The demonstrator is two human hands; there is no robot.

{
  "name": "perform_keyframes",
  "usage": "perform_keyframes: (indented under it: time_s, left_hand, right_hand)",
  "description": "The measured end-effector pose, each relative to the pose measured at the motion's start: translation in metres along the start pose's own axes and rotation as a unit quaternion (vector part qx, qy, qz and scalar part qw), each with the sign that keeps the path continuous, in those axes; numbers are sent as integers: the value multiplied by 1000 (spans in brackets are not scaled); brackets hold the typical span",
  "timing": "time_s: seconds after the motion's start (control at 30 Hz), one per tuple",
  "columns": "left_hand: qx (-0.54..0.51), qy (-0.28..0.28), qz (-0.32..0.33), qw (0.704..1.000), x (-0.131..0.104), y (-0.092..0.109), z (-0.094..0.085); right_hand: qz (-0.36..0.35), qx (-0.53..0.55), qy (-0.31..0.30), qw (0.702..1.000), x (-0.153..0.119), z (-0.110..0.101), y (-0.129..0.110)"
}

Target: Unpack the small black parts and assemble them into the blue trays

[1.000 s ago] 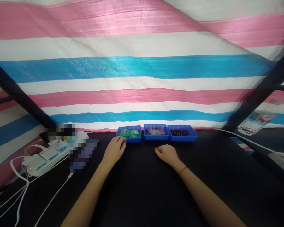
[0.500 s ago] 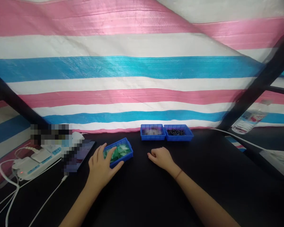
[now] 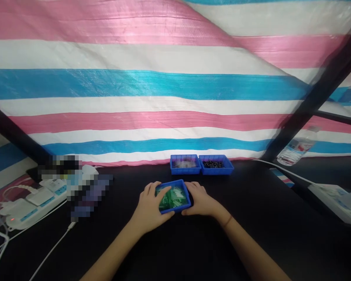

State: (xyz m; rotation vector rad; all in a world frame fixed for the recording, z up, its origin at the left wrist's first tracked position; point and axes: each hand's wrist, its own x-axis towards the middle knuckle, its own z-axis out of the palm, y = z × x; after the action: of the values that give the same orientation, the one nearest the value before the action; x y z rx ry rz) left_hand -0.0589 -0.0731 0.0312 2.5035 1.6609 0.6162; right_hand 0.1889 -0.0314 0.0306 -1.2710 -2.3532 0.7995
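Observation:
A blue bin [image 3: 175, 198] with green and clear pieces in it lies between my two hands on the black table. My left hand [image 3: 152, 207] grips its left end, thumb along the near side and a finger reaching over the contents. Around the right end is my right hand [image 3: 201, 200], its fingers behind the corner and its thumb at the near corner. Farther back, side by side, are a blue bin of clear pieces [image 3: 185, 164] and a blue bin of small black pieces [image 3: 216, 165].
At the left lie a white power strip [image 3: 51, 199], cables and a partly pixelated dark device [image 3: 92, 195]. A water bottle [image 3: 296, 150] and another white power strip [image 3: 336, 201] are at the right. Behind hangs a striped sheet [image 3: 152, 86].
The bin with green pieces has moved right, toward the middle, with my left hand. My right hand has opened from a loose fist and taken its right end. The view has shifted slightly.

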Motion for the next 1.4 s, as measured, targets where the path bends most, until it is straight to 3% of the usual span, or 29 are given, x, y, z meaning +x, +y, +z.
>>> perform_keyframes:
  time_s: [0.1, 0.2, 0.4, 0.53, 0.63, 0.77, 0.97, 1.1, 1.23, 1.4]
  left_hand:
    - [-39, 0, 12, 999, 6, 11, 6]
    - [-114, 7, 12, 993, 14, 17, 15]
    - [-293, 18, 21, 956, 30, 33, 50]
    - [-386, 5, 1, 923, 37, 37, 63]
    - [-412, -1, -23, 911, 36, 35, 63]
    - [-449, -15, -26, 893, 34, 33, 60]
    - [-427, 28, 17, 904, 36, 34, 58]
    - [-368, 4, 22, 930, 36, 36, 54]
    - [-302, -31, 30, 952, 33, 39, 49]
    - [-216, -27, 69, 974, 30, 45, 46]
  right_hand:
    - [13, 94, 9, 995, -6, -9, 7]
    - [-25, 236, 26, 971, -13, -22, 10]
    - [-84, 350, 139, 923, -15, -24, 2]
    - [-87, 356, 136, 920, -13, -15, -4]
    - [-81, 335, 119, 931, -13, -14, -5]
    - [-62, 253, 152, 953, -15, -18, -5]
    - [-61, 140, 206, 967, -19, -26, -2]
    - [-52, 169, 218, 960, -24, -39, 2]
    - [-57, 250, 235, 938, -29, -51, 7]
    - [-47, 324, 321, 889, -33, -55, 20]
